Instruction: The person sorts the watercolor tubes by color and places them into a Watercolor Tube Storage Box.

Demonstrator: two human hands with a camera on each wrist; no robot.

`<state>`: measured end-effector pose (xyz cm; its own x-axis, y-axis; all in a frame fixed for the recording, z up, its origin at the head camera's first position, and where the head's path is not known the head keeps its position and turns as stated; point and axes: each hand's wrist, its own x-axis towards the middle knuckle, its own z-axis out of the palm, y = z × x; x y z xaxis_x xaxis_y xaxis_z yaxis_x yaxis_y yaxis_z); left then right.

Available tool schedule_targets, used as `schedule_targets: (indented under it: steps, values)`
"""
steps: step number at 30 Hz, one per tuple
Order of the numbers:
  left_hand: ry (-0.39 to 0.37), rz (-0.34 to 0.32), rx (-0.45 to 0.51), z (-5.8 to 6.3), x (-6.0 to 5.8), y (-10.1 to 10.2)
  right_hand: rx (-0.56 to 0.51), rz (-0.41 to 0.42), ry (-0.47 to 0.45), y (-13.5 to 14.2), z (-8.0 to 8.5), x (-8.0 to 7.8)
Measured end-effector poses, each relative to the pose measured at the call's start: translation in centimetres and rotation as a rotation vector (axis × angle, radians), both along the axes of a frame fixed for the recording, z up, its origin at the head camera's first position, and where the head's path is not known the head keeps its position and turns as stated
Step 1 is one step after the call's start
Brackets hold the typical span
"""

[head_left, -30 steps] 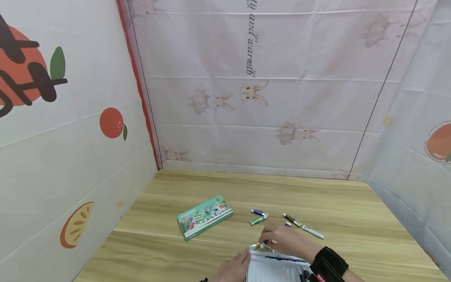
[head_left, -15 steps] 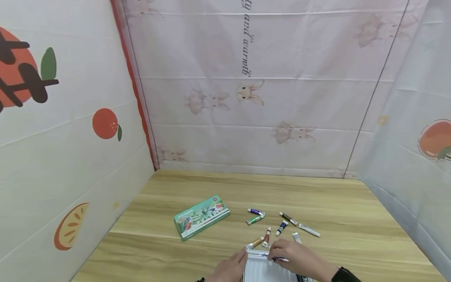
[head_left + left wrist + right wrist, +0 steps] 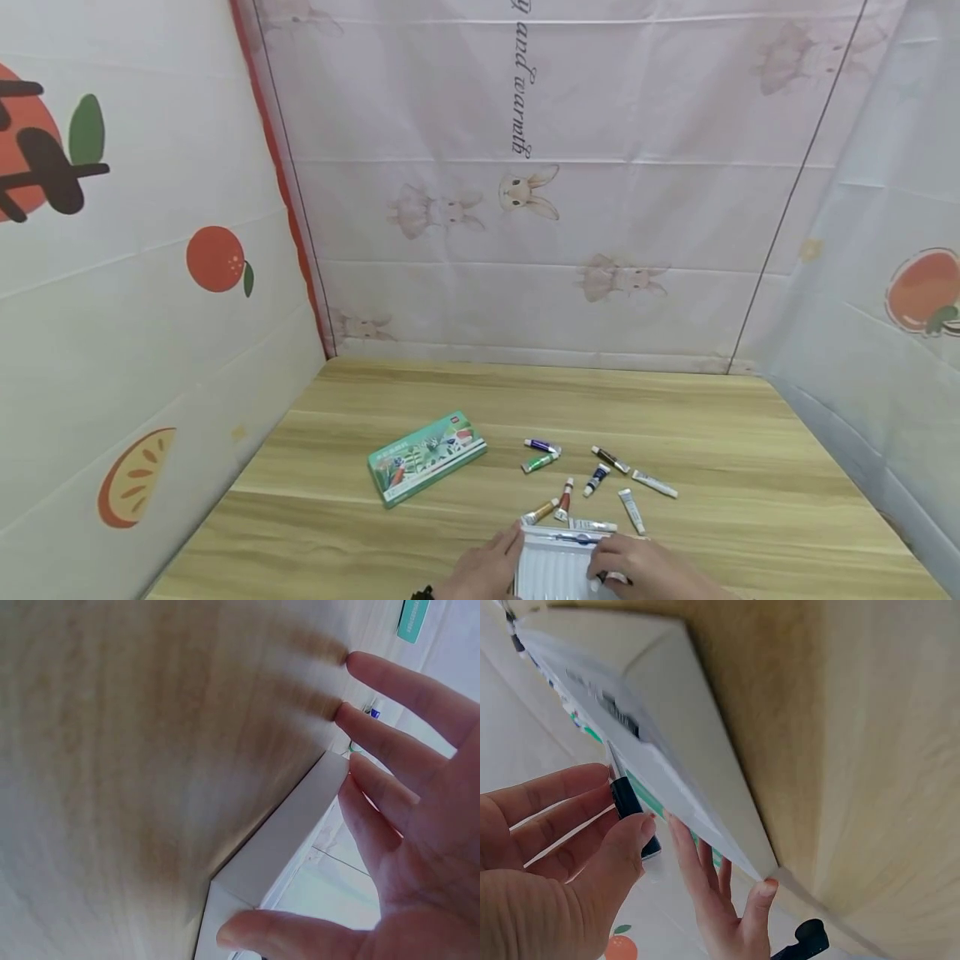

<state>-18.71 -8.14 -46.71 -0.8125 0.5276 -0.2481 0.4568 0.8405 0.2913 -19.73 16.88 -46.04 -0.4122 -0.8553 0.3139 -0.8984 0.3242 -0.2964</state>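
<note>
A white ribbed tray sits at the near edge of the head view, partly cut off by the frame. My left hand touches its left side; in the left wrist view the thumb is at the near corner of the white wall and the straight fingers reach toward the far corner. Over the tray's right part, my right hand pinches a small dark paint tube between thumb and fingertips. The tube's silver end points toward the tray in the right wrist view. Dark tubes show inside the tray there.
Beyond the tray lie scattered paint tubes: red, ochre, blue, green, purple, brown and several white-bodied ones. A teal paint box lies farther left. Printed cloth walls enclose the table.
My right hand has come from beyond the tray's back rim to over its right side, carrying the dark paint tube. The left hand stays at the tray's left side.
</note>
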Motion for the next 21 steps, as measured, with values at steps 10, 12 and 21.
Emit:
schedule_targets:
  steps: [10,12,21]
  values:
    - [0.026,-0.014,-0.005,0.4,0.2,0.1,-0.065,-0.016,0.049,1.6,-1.0,0.1]
    - [0.019,-0.015,0.003,0.5,0.3,0.0,-0.084,-0.02,0.028,1.7,-1.0,0.1]
    - [0.031,-0.029,0.026,0.3,0.3,-0.2,-0.087,-0.043,0.005,1.4,-1.3,0.3]
